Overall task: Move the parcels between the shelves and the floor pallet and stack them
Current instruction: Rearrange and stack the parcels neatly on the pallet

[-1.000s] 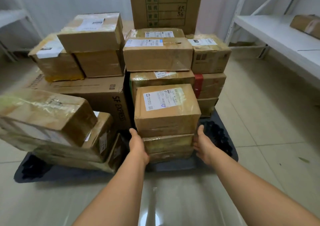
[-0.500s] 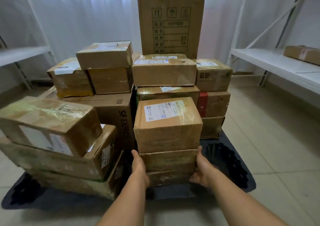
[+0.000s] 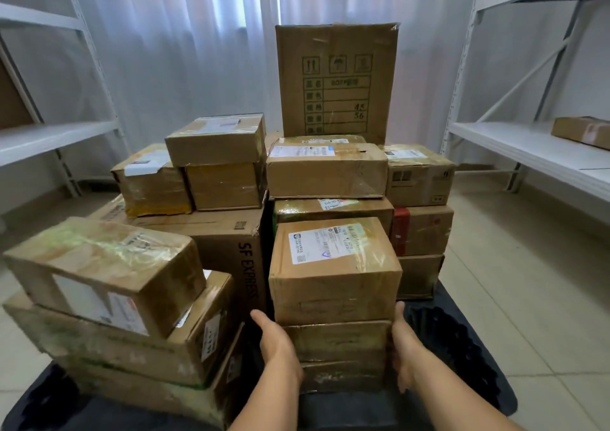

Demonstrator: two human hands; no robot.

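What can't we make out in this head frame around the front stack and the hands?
- Left hand fingertips: hidden behind the front stack.
- Right hand palm contact: faces away.
- Top parcel label text: too small.
- Pallet near edge: cut off by the frame bottom.

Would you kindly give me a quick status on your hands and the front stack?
Left hand, right hand: flat against the sides of the front stack's lower boxes. Labelled box on top. Left stack close beside.
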